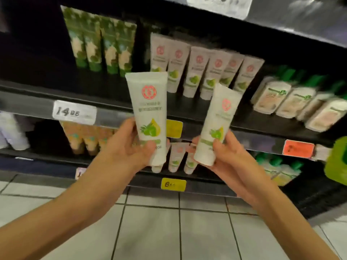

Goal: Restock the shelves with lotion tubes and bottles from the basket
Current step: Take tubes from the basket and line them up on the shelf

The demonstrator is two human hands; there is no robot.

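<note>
The left tube [149,109] stands cap-down in the left hand [131,147] and the right tube [217,124] in the right hand [223,154]. They are side by side, apart, in front of the shelving. Behind them on the middle shelf [28,103], a row of tubes [204,72] stands between a tube group [101,40] on its left and bottles [277,98] on its right. Small tubes [175,156] stand on the shelf below, behind the hands. A price tag [74,112] sits on the middle shelf's edge, left of the held tubes.

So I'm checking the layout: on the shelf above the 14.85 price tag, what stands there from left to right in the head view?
Green patterned tubes → white tubes with red emblems → pale bottles with green caps.
</note>
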